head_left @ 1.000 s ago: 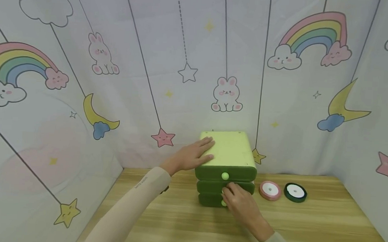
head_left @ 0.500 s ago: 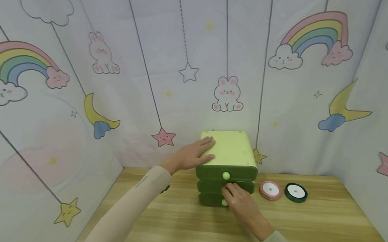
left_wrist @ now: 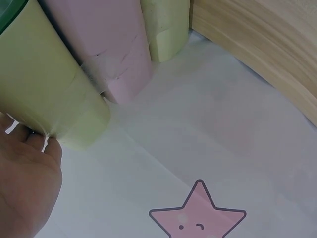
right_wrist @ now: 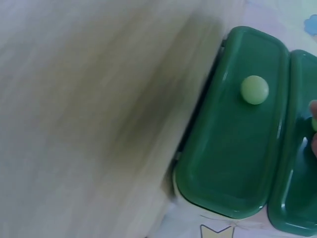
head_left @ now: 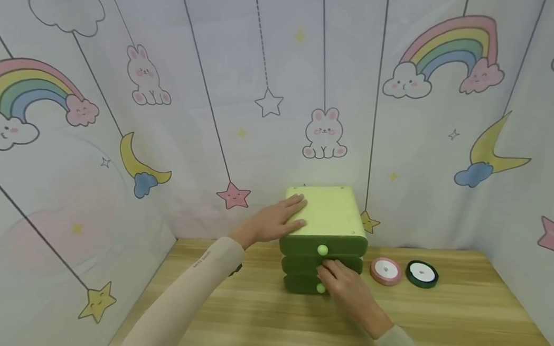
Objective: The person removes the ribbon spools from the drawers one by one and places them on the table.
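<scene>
A small three-drawer cabinet (head_left: 328, 213) with a pale yellow-green top and dark green drawer fronts stands against the back wall. My left hand (head_left: 274, 221) rests on the left part of its top, fingers extended. In the left wrist view that hand (left_wrist: 30, 171) lies along the cabinet's yellow side (left_wrist: 74, 94), beside a pink tier. With curled fingers, my right hand (head_left: 346, 287) pinches the knob of the middle drawer (head_left: 297, 265). The right wrist view shows its fingertips (right_wrist: 314, 108) at this light green knob, mostly hidden. The bottom drawer (right_wrist: 233, 134) sits flush, its round knob (right_wrist: 254, 89) untouched.
Two ribbon spools lie flat on the wooden table (head_left: 458, 327) right of the cabinet: a pink spool (head_left: 386, 272) and a dark green spool (head_left: 421, 274). Fabric walls (head_left: 202, 152) printed with rabbits, rainbows and stars enclose the table at the back and sides.
</scene>
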`<state>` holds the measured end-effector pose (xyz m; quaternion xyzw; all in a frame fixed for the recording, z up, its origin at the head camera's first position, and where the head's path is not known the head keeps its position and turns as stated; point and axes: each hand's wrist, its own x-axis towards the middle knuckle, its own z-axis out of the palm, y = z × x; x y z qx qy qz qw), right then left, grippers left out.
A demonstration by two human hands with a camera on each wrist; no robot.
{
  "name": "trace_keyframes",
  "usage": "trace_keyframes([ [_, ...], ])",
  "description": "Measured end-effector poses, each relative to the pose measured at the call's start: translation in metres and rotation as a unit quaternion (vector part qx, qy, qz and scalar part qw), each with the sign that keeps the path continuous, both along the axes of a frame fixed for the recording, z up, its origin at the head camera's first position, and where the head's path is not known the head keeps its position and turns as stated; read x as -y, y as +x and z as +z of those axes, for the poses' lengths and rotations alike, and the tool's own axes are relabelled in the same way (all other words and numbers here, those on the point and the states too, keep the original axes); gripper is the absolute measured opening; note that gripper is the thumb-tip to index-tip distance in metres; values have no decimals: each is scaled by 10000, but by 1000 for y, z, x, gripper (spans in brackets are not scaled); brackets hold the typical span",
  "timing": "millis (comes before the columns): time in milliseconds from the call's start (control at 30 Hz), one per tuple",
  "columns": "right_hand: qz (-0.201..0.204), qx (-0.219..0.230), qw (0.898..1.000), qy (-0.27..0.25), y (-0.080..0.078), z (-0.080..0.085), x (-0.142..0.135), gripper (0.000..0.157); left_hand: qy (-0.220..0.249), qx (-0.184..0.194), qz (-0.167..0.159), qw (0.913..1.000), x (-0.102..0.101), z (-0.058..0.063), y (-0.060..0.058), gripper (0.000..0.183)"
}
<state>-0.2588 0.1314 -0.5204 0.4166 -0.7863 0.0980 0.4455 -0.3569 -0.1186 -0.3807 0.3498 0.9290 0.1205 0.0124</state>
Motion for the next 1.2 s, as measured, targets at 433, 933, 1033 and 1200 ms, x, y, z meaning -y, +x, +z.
trace_keyframes([
  [433, 61, -50, 9999, -95, 1, -8, -4, 39, 31, 36, -47, 10000, -2, 2, 2, 79],
  [933, 292, -125, 9979, 562, 12, -16, -6, 40, 29, 28, 4, 10000, 0, 1, 3, 78],
  [1033, 27, -42, 9947, 1024, 12, -19, -6, 49, 11, 5, 23, 10000, 0, 0, 2, 79],
  [1200, -300, 174, 9897, 1388, 10, -21, -5, 57, 33, -9, -2, 10000, 0, -1, 2, 80],
])
